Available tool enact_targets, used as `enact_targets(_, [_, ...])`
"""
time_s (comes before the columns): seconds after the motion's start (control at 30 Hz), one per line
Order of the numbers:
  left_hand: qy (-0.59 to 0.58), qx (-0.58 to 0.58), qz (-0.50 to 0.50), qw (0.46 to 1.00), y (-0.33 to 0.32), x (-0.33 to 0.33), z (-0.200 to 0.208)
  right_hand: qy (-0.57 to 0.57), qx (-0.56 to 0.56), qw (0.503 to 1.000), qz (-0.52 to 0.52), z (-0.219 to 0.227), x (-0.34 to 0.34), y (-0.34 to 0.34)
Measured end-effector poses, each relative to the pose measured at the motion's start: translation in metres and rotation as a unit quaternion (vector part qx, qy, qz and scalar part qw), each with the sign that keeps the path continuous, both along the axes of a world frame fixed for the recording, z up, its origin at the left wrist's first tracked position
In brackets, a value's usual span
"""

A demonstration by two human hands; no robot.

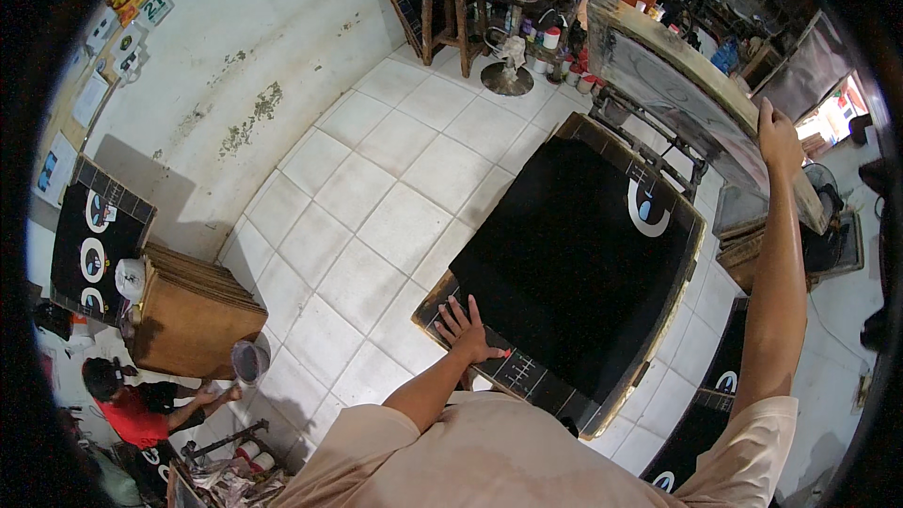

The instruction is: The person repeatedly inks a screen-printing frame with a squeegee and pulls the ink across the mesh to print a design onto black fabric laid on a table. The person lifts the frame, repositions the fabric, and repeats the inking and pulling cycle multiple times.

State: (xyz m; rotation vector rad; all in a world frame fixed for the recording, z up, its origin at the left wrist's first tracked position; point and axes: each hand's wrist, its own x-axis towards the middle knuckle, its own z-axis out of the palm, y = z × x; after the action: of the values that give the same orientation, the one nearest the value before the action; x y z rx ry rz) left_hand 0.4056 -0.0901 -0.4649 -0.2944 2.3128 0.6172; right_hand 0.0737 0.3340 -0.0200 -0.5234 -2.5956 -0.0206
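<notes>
At eight o'clock on the printing board (pixel 536 379), left hand (pixel 461 331) splayed, gripping nothing; at two, right hand (pixel 779 139) grasps screen frame (pixel 691 71). Likely step: aligning black fabric (pixel 569 263); next needs level lowering.

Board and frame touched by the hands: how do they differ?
The board lies roughly flat; the frame stands tilted up. The board bears black cloth; the frame holds a grey, smeared panel. The left hand rests spread on the board; the right hand holds the frame's edge. Both look four-sided.

The cloth (pixel 555 254) was black around 1 white-and-blue print (pixel 645 210); the wearer's shirt (pixel 527 456) was beige, the floor tiles (pixel 356 192) white.
</notes>
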Motion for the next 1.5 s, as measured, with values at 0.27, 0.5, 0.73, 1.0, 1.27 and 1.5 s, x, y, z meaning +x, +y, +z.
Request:
enact_targets(0.27, [0.011, 0.015, 0.002, 1.000, -0.001, 0.002, -0.010, 0.019, 0.008, 1.000, 0.008, -0.004, 0.000, 0.001])
enact_targets(0.5, [0.022, 0.020, 0.005, 1.000, -0.001, 0.003, -0.008, 0.007, 0.008, 1.000, -0.001, -0.010, 0.005, -0.001])
enact_targets(0.73, [0.013, 0.030, 0.013, 0.999, -0.003, 0.000, 0.006, 0.013, 0.006, 1.000, -0.006, -0.018, 0.013, -0.005])
enact_targets(1.0, [-0.001, 0.020, 0.007, 1.000, -0.002, 0.000, 0.006, 0.011, 0.000, 1.000, -0.004, -0.020, 0.021, -0.012])
enact_targets(1.27, [0.017, 0.008, -0.005, 1.000, -0.002, 0.001, -0.009, 0.016, 0.010, 1.000, -0.025, -0.023, 0.017, -0.008])
enact_targets(1.5, [0.015, 0.007, -0.001, 1.000, -0.001, 0.001, -0.011, 0.012, 0.024, 1.000, -0.013, -0.020, 0.013, -0.004])
